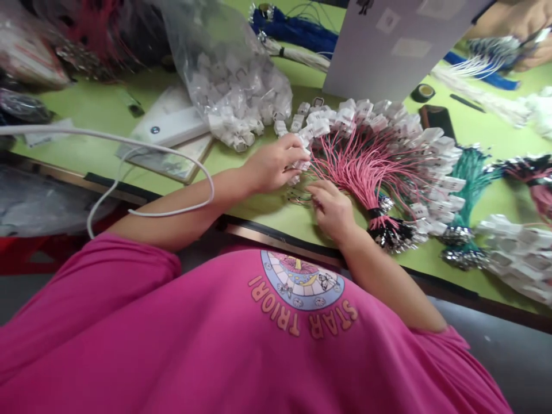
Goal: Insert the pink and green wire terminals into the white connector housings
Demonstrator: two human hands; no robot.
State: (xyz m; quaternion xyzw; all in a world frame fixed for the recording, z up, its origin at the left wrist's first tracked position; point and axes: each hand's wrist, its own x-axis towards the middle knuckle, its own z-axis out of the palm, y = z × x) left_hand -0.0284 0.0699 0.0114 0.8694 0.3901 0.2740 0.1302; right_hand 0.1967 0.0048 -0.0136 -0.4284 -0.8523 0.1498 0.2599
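Observation:
My left hand point(276, 164) is closed on a white connector point(303, 163) at the left edge of a fanned bundle of pink wires point(366, 167). Just right of it, my right hand point(332, 210) is pinched near some thin wires point(298, 197); what its fingertips hold is too small to make out. White connectors point(448, 184) ring the outer end of the pink bundle, and a black tie gathers its near end above dark and silver terminals point(390, 234). A clear bag of white connectors point(241, 80) lies beyond my left hand.
A white cable point(172, 150) loops over my left forearm. Green wire bundles point(468, 201) and a phone point(437, 122) lie to the right. An upright white board point(388, 52) stands behind. Another person's hands point(513, 23) show at the top right.

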